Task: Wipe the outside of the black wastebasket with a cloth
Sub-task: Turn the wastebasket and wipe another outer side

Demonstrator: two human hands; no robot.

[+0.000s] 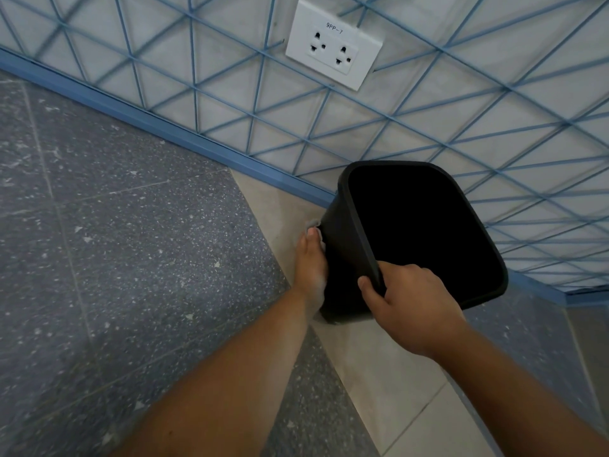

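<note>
Two bare hands on one black wastebasket (342,258). Right hand (408,301): fingers hooked inside the near rim, thumb outside, pinching the rim. Left hand (311,258): flat, fingers pressed together against the basket's left outer wall, a pale cloth (314,225) showing at the fingertips, mostly hidden. Wastebasket: tilted, mouth upward toward the camera, over the floor (131,258) at the blue skirting. Wall behind: blue-lined pattern, white double socket (333,44).
</note>
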